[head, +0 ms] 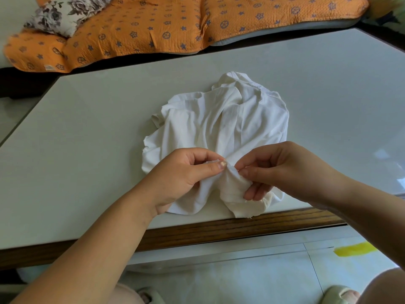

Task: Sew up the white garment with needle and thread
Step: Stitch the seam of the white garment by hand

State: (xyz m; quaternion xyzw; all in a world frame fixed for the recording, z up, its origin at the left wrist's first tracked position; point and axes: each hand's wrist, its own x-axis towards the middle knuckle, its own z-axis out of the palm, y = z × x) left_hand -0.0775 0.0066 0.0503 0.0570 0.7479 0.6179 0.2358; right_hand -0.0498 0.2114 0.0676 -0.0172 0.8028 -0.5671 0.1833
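A crumpled white garment (219,119) lies in the middle of the pale table (87,132), its near edge hanging slightly over the table's front. My left hand (182,174) pinches a raised fold of the garment between thumb and forefinger. My right hand (282,170) pinches the same fold from the right, thumb and forefinger tips almost touching the left thumb, its other fingers curled under the cloth. A needle and thread are too small to make out; whether the right fingertips hold a needle I cannot tell.
The table has a wooden front edge (241,224). Behind it runs a sofa with orange patterned cushions (142,29) and a floral pillow (61,14). Below are a tiled floor (241,277), a yellow mark (355,249) and my slippered feet.
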